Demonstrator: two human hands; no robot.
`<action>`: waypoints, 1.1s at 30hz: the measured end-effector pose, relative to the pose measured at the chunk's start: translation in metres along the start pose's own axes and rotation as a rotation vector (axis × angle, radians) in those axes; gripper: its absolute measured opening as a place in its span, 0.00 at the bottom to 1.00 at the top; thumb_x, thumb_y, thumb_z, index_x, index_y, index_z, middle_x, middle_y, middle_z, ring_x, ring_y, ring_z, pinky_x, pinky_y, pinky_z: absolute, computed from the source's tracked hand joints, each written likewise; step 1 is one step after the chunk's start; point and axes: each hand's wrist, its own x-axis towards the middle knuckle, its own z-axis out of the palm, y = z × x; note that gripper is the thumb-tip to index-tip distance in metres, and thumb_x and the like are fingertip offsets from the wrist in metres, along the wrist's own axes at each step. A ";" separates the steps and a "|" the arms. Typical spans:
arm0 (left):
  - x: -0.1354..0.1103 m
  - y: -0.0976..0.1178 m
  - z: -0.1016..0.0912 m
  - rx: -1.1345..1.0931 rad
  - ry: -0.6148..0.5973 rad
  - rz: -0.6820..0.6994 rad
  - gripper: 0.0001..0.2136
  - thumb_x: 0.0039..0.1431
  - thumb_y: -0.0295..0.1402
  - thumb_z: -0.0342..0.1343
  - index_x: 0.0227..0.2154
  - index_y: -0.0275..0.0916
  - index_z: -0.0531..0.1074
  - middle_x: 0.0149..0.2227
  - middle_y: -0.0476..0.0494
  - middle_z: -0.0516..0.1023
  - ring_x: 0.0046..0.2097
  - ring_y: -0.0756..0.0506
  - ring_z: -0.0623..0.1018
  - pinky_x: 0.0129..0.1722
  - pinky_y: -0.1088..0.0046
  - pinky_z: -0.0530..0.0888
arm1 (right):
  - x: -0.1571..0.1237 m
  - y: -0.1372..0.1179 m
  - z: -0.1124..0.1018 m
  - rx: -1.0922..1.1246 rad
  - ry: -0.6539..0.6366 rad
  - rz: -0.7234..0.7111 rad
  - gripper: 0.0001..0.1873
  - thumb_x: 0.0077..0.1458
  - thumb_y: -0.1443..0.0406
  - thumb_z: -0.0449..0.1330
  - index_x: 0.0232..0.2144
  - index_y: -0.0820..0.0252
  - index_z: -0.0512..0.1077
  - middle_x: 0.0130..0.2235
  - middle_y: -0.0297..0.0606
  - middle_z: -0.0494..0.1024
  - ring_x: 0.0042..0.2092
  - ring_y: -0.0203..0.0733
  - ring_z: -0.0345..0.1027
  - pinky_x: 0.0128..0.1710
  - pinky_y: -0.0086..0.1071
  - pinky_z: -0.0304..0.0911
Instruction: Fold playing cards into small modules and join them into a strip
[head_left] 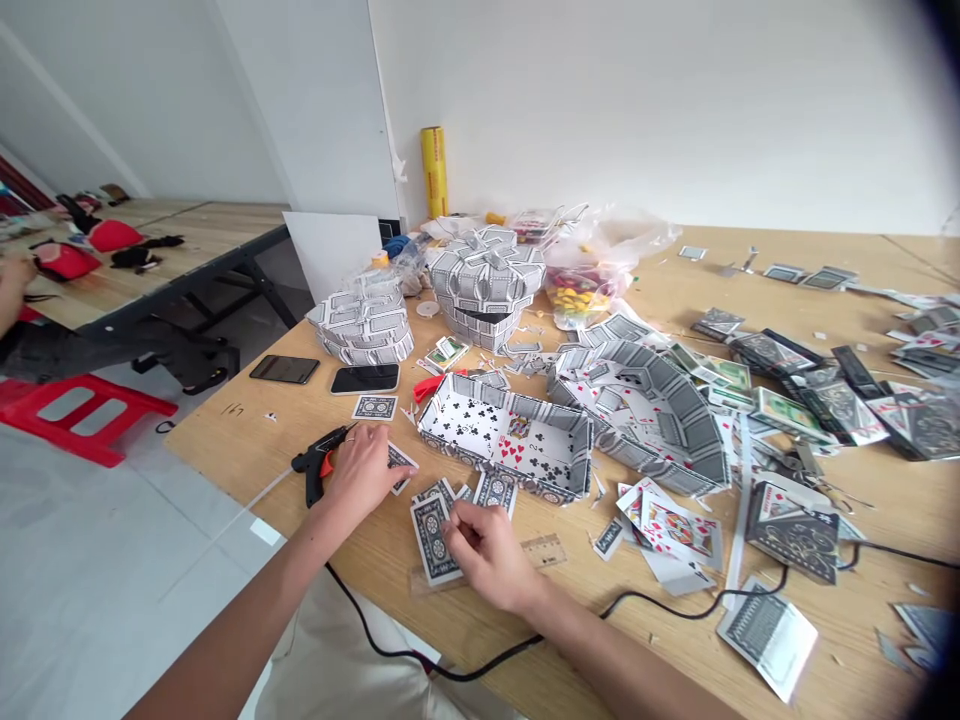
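Observation:
My left hand [363, 470] rests on the wooden table [247, 440], fingers curled over a playing card [401, 462] right beside a black glue gun [319, 462] with an orange trigger. My right hand [487, 548] is pinched on the edge of a face-down playing card [433, 537] lying on a clear ruler [546, 551]. More patterned cards [495, 490] lie just beyond my fingers. Behind them sits a rectangular tray built from cards [510, 440].
A larger curved card tray [660, 420], two card-covered boxes [487, 285] [364, 325], two phones [285, 369] [365, 379], red scissors [429, 387], loose cards and card packs cover the table's right. A black cord [675, 600] runs along the front edge. A red stool [75, 410] stands at left.

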 end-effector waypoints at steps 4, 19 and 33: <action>-0.005 0.000 -0.005 -0.252 0.126 -0.005 0.23 0.57 0.34 0.69 0.54 0.39 0.72 0.55 0.31 0.77 0.58 0.31 0.79 0.58 0.53 0.76 | 0.001 -0.001 0.000 0.013 -0.004 0.019 0.17 0.64 0.62 0.56 0.23 0.55 0.58 0.21 0.26 0.57 0.24 0.34 0.50 0.26 0.30 0.47; -0.076 0.020 0.002 -1.370 -0.110 -0.458 0.25 0.60 0.60 0.62 0.35 0.42 0.67 0.20 0.55 0.74 0.13 0.55 0.62 0.11 0.83 0.53 | -0.001 0.004 0.000 0.096 0.070 0.111 0.25 0.74 0.47 0.52 0.29 0.56 0.65 0.24 0.30 0.68 0.27 0.37 0.59 0.29 0.31 0.55; -0.080 0.032 0.013 -1.267 -0.160 -0.269 0.21 0.62 0.54 0.65 0.31 0.41 0.69 0.24 0.54 0.70 0.24 0.51 0.70 0.22 0.79 0.67 | -0.004 0.001 -0.003 0.100 -0.021 0.099 0.26 0.75 0.48 0.50 0.29 0.56 0.67 0.25 0.34 0.73 0.27 0.38 0.64 0.29 0.32 0.58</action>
